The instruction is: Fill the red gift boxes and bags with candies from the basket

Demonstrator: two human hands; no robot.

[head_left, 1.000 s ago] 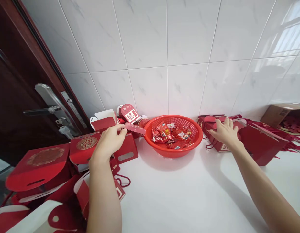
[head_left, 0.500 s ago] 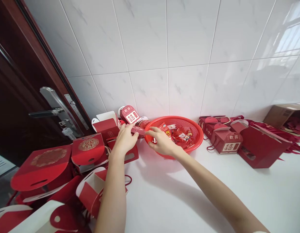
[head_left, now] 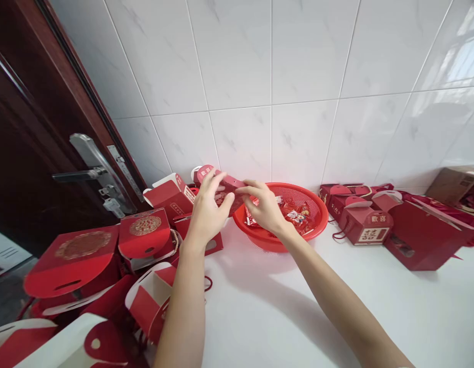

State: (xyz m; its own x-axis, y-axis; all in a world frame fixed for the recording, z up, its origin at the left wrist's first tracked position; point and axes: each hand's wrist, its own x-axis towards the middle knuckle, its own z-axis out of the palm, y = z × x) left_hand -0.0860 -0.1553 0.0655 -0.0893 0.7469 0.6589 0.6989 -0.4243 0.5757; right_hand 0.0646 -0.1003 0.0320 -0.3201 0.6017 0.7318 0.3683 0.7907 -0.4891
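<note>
Between my two hands is a small red box [head_left: 232, 185], raised just left of the basket. My left hand [head_left: 209, 209] grips its left side, with the fingers behind it and the thumb in front. My right hand [head_left: 262, 207] pinches its right end, above the basket's left rim. The red plastic basket [head_left: 317, 227] holds several red-wrapped sweets [head_left: 298, 214]. Behind my left hand, an open red box [head_left: 171, 197] leans beside a box top with pale lettering [head_left: 205, 172].
Several red gift boxes [head_left: 83, 250] crowd the left side of the white table [head_left: 260, 312]. More stand at the right, with a large red box [head_left: 428, 237] and a cardboard carton [head_left: 457, 186]. A tiled wall rises behind; a dark door [head_left: 25, 128] is at left.
The small red box has been raised and tilted between my hands, showing more of its side. The view has shifted slightly, moving the surroundings right.
</note>
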